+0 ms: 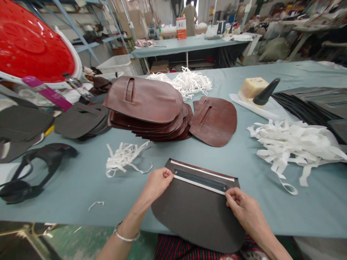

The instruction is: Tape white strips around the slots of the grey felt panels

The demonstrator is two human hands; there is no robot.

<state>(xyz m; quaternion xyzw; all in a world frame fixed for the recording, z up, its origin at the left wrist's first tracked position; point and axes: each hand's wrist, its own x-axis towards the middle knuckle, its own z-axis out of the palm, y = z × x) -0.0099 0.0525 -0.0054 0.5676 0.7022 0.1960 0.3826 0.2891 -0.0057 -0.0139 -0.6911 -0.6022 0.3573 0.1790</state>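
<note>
A dark grey rounded leather panel lies at the table's front edge, its curved end overhanging toward me. Near its straight far edge is a long slot. One white strip runs along the far side of the slot, and a second white tape strip along the near side. My left hand pinches the left end of the near strip. At its right end, my right hand has thumb and fingers pressed together on the strip. Both hands rest close against the panel.
Beyond the panel stand a stack of brown leather pieces and a single brown piece. White strips lie in a small bundle and a large pile. Black headphones sit left; a yellowish block is at back right.
</note>
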